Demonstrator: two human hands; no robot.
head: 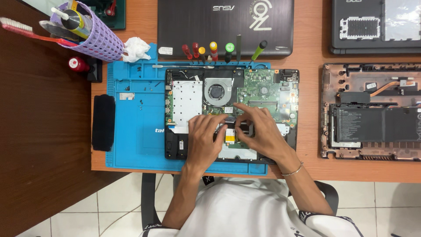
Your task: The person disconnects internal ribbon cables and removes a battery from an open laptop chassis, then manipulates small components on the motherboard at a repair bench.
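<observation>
An opened laptop base (pixel 175 149) lies on a blue work mat (pixel 136 123), showing a green circuit board (pixel 265 90), a round cooling fan (pixel 215 92) and a silver shield plate (pixel 186 101). My left hand (pixel 202 138) rests over the lower middle of the base, fingertips touching a small part near a yellow-tabbed ribbon connector (pixel 229 138). My right hand (pixel 259 131) meets it from the right, fingers curled and pinching at the same spot. What the fingers grip is hidden.
Several screwdrivers (pixel 212 50) stand along the mat's top edge before a closed black laptop (pixel 226 26). Another opened laptop with its battery (pixel 372 123) lies at right. A purple tool cup (pixel 94 37), crumpled tissue (pixel 136 48) and black pad (pixel 104 123) sit at left.
</observation>
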